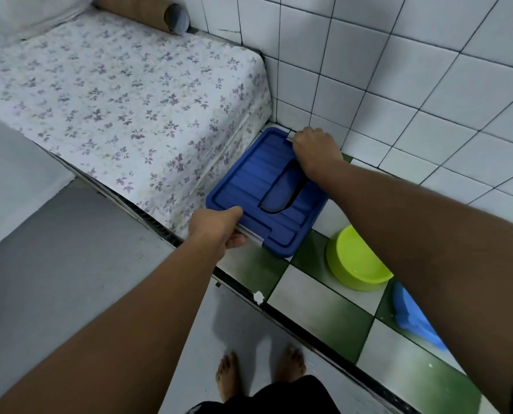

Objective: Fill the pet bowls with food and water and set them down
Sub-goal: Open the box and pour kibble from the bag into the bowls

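1. Nearest the camera, the person's bare feet [261,375] stand on pale floor just short of a dark threshold strip [279,312] that crosses the frame diagonally.
2. Beyond the strip the floor [323,318] is green-and-white checked tile. A lime-green bowl [356,258] rests on it, partly hidden under the right forearm, and it looks empty. A light blue bowl [413,318] lies nearer, at the right, mostly covered by the same arm; its contents cannot be told.
3. The left hand [219,228] is curled around the near-left edge of a blue lidded storage box [258,189], fingers under the rim at a grey latch [250,236].
4. The box sits on the tiles in the corner, just beside the mattress and close to the wall. Its ribbed lid has a recessed handle in the middle.
5. The right hand [316,150] is closed over the far-right edge of the lid, at a second grey latch [289,137].
6. Left of the box lies a mattress [123,100] in a floral sheet, with a cardboard tube [147,10] at its far end.
7. White square tiles cover the wall [413,70] behind.
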A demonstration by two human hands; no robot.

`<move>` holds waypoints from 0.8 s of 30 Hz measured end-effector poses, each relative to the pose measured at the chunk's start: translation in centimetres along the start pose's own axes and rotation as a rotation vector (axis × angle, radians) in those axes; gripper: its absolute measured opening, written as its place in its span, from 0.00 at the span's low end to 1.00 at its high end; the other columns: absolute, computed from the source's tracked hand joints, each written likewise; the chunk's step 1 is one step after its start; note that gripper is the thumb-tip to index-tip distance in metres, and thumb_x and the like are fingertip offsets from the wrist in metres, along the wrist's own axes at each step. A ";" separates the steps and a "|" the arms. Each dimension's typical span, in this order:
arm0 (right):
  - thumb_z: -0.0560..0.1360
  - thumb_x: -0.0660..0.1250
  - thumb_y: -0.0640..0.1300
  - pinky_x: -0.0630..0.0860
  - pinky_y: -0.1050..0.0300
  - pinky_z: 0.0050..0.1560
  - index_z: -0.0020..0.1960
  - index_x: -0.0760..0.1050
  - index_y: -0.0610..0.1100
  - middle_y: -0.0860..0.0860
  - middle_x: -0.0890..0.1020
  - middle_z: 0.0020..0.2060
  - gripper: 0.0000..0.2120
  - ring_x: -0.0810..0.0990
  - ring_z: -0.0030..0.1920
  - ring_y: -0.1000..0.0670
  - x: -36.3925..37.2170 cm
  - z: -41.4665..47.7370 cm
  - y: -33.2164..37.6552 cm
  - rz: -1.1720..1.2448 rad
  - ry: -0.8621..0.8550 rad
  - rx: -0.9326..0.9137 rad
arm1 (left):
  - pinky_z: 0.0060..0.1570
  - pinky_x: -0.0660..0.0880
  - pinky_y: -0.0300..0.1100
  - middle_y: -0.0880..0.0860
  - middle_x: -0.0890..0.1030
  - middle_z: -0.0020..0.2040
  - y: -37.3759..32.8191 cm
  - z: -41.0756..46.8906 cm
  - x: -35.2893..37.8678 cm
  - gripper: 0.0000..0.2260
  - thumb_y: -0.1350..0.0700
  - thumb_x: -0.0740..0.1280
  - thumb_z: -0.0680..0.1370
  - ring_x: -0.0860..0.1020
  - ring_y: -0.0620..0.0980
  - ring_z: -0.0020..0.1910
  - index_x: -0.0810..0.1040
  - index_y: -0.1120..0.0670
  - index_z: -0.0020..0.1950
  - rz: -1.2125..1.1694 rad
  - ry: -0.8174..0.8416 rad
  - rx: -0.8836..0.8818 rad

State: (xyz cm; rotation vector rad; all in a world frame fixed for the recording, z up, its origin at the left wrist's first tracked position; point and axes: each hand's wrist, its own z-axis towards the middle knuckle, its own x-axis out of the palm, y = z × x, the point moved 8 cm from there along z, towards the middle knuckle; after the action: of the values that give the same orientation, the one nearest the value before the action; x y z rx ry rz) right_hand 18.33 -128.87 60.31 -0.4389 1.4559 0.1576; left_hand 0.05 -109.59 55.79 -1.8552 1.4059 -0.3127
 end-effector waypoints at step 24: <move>0.81 0.65 0.46 0.69 0.59 0.53 0.57 0.81 0.36 0.40 0.82 0.57 0.14 0.79 0.58 0.43 3.5 -0.4 -5.9 0.911 0.128 0.485 | 0.35 0.83 0.43 0.60 0.84 0.52 1.7 1.1 -0.8 0.09 0.67 0.69 0.79 0.85 0.53 0.40 0.79 0.63 0.59 -0.186 0.223 -0.021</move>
State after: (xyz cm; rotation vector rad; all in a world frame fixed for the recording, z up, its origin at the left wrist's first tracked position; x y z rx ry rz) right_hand 20.50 -134.94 58.01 0.6433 1.6663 0.4893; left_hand -0.72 -108.55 54.07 -2.0230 1.3865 -0.6161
